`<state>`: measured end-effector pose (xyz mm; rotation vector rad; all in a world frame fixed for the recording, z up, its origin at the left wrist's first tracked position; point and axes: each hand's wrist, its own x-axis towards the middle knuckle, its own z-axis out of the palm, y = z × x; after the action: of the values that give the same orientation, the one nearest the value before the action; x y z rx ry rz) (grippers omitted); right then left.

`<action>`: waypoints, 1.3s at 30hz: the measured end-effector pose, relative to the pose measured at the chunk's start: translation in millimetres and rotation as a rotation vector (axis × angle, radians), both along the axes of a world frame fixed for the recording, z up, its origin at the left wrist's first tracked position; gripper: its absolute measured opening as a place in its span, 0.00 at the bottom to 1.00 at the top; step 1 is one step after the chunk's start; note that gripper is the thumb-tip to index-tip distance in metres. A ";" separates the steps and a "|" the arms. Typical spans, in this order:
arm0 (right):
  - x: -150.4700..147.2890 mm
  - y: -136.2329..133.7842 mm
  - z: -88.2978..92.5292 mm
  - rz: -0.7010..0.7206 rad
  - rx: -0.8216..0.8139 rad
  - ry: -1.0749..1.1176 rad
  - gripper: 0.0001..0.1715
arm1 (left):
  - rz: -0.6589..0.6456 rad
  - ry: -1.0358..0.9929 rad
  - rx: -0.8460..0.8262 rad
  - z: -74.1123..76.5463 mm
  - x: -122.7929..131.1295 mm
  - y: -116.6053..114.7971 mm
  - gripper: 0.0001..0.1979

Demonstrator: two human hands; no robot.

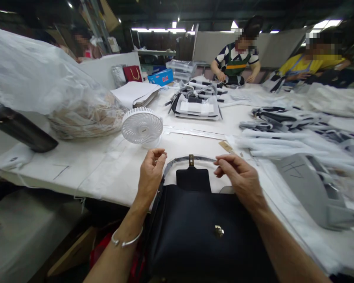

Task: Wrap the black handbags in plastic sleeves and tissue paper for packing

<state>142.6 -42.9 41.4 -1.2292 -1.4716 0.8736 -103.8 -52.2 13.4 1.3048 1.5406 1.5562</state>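
Left hand [152,167], fingers curled, near white fan [143,127], can't tell if gripping; black bag [194,228] in middle at near edge of table [106,167], flap [193,181] pointing away, handle [177,159] arching beyond; right hand [238,173], fingertips bunched by handle's right side, can't tell if pinching it

Black bag [191,228]: bottom was cut off. Far left of bag: dark bottle [28,129], plastic sack [47,74], both were cropped.
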 end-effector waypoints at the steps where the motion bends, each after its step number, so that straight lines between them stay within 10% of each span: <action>1: 16.5 -4.5 11.9 -0.040 0.023 -0.102 0.20 | 0.002 0.122 -0.045 1.0 -10.7 -9.8 0.15; 4: 75.5 -22.7 23.4 -0.180 -0.044 -0.446 0.27 | -0.041 0.408 -0.273 -4.6 -37.2 -45.4 0.22; 10: 122.5 -68.9 -29.7 0.072 -0.577 -0.306 0.40 | -0.299 0.505 -0.533 -23.3 -39.2 -82.5 0.28; 21: 68.8 -60.7 -0.9 0.017 -0.415 0.229 0.40 | -0.324 -0.094 -0.298 28.9 -15.8 -30.4 0.35; 28: 81.8 -31.9 -32.7 -0.122 -0.575 0.056 0.36 | -0.331 0.284 -0.403 -7.3 -25.0 -2.7 0.25; 34: 81.9 -16.0 -38.7 0.014 -0.661 0.068 0.34 | -0.341 0.126 -0.496 -12.0 -24.3 6.0 0.33; 39: 80.7 0.2 -16.3 -0.144 -0.409 -0.439 0.48 | -0.398 -0.074 -0.553 -9.6 -19.6 2.8 0.47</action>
<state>223.3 -42.6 25.1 -1.9019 -1.5595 0.8677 -123.5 -49.4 3.8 1.1249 1.4164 0.8407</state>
